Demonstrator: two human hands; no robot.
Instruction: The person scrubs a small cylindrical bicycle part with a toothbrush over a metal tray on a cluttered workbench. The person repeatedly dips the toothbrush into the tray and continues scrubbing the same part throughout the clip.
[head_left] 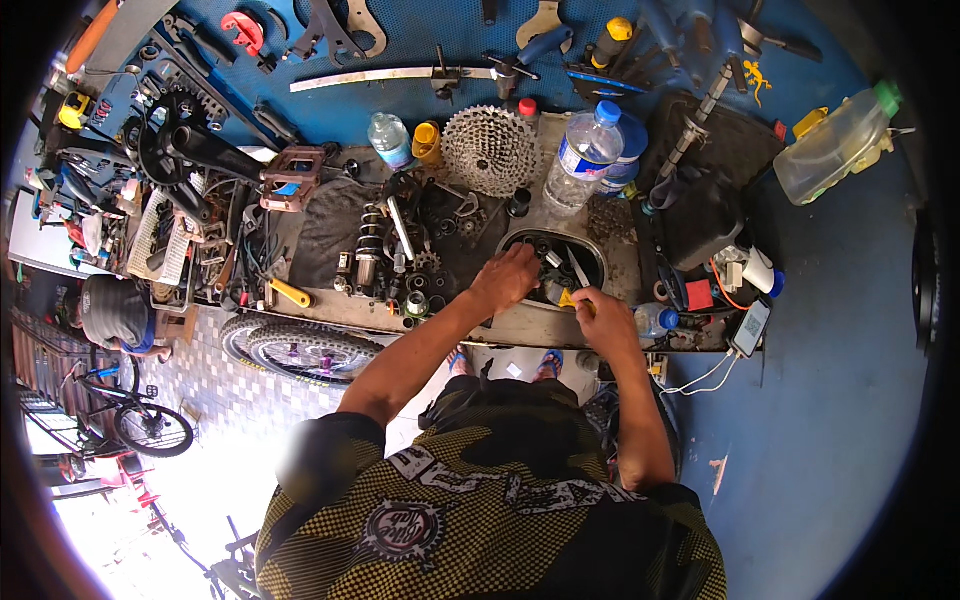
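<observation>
My left hand (508,278) reaches over the left side of an oval metal basin (604,262) with dark parts and liquid in it. Its fingers are bent down and pressed together, and whatever they hold is hidden. At the basin's near right edge, my right hand (604,322) is closed around a tool with a yellow part (567,298) showing at the fingers; its exact kind is unclear. A pale, pointed piece (578,268) lies just beyond that hand, and I cannot tell if it belongs to the same tool. Small dark metal parts (550,258) sit between the hands.
A large bicycle cassette (490,150) and a clear water bottle (583,160) stand behind the basin. A coil-spring shock (370,245) is on the left, near a yellow-handled tool (292,293). A phone (750,328) on a white cable rests at the bench's right edge. Wheels (310,350) lean below.
</observation>
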